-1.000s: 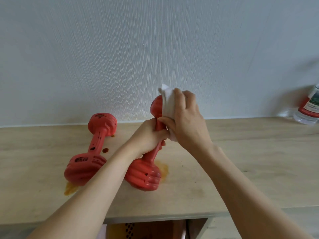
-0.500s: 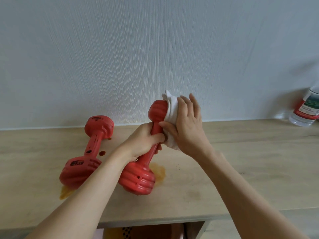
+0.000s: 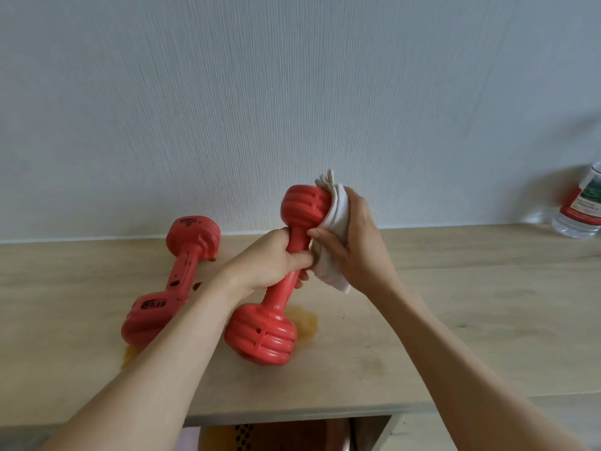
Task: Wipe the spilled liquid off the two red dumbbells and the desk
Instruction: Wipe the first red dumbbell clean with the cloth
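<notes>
The left hand point(image 3: 276, 258) grips the handle of the nearer red dumbbell point(image 3: 279, 288), fingers curled fully round the shaft just below its upper head. This dumbbell stands tilted near the middle of the counter point(image 3: 471, 320): its lower head rests on the wood toward the front edge, and its long axis rises away from that edge toward the wall, leaning slightly to the right, so the upper head is lifted clear of the surface. The right hand point(image 3: 354, 242) holds a folded white cloth point(image 3: 331, 242) flat against the right side of that upper head, fingers fairly straight along the cloth and the thumb tucked in toward the shaft; the cloth hangs down beside the handle, touching the left hand's fingers. An orange-brown puddle point(image 3: 305, 323) lies on the counter just right of the lower head. The second red dumbbell point(image 3: 172, 281) lies flat on the counter to the left, its long axis running from the front-left toward the back wall, far head close to the back edge; dark drops spot its handle, and another orange stain point(image 3: 130, 356) shows beside its near head. A clear plastic bottle point(image 3: 582, 206) with a red label stands at the back right corner.
</notes>
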Demonstrator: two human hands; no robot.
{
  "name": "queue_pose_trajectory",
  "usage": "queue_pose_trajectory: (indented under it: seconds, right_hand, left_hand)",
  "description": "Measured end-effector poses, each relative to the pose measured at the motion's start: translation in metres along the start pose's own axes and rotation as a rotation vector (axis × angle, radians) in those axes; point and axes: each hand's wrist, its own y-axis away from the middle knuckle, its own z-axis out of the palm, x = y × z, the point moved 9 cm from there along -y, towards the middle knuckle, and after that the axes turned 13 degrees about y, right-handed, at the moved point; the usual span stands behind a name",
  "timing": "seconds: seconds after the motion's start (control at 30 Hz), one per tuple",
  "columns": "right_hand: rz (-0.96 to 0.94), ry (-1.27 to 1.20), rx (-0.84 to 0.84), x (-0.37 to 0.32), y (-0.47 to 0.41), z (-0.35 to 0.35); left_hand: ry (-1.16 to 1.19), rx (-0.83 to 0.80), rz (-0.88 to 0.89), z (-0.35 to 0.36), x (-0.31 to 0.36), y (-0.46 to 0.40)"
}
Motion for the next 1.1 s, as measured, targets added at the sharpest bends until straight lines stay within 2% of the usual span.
queue_pose_trajectory:
  seconds: [0.07,0.13,0.27,0.33,0.43,0.53,0.6,0.7,0.77,0.83,0.9,0.97,1.1]
  right_hand:
    - [0.004,0.079,0.013,-0.005,-0.001,0.001]
    - [-0.009,0.131,0.010,-0.011,-0.003,0.004]
    - [-0.074,0.166,0.016,-0.015,-0.004,0.006]
    - [-0.089,-0.049,-0.016,-0.006,-0.001,0.006]
    - [-0.024,-0.313,-0.101,0.008,0.007,0.011]
    - [0.026,-0.346,-0.141,0.016,0.008,0.017]
    - [0.071,-0.352,-0.138,0.023,0.007,0.017]
    - [0.145,-0.386,-0.099,0.033,0.007,0.015]
    - [0.170,-0.367,-0.087,0.035,0.006,0.013]
    - [0.175,-0.313,-0.071,0.030,0.004,0.010]
    - [0.130,-0.242,-0.055,0.017,0.002,0.008]
    - [0.058,-0.208,-0.040,0.003,-0.001,0.005]
    - [0.008,-0.267,-0.058,0.000,-0.002,0.005]
  left_hand:
    - [-0.243,0.094,0.062,-0.004,0.007,0.000]
    - [-0.284,0.144,0.110,-0.003,0.010,0.002]
    - [0.038,0.093,0.077,0.001,0.002,0.003]
    - [0.179,0.029,0.072,0.007,0.000,0.005]
    - [0.304,-0.091,0.050,0.015,0.000,0.007]
    - [0.387,-0.186,0.037,0.021,0.006,0.008]
    - [0.389,-0.169,0.026,0.021,0.009,0.006]
    - [0.255,-0.093,0.030,0.015,0.013,0.002]
    - [-0.067,0.082,0.113,0.003,0.019,0.002]
    - [-0.359,0.340,0.193,-0.006,0.027,0.013]
    - [-0.410,0.488,0.282,-0.007,0.033,0.027]
    - [-0.336,0.486,0.344,-0.008,0.034,0.030]
    - [-0.193,0.288,0.358,-0.009,0.026,0.019]
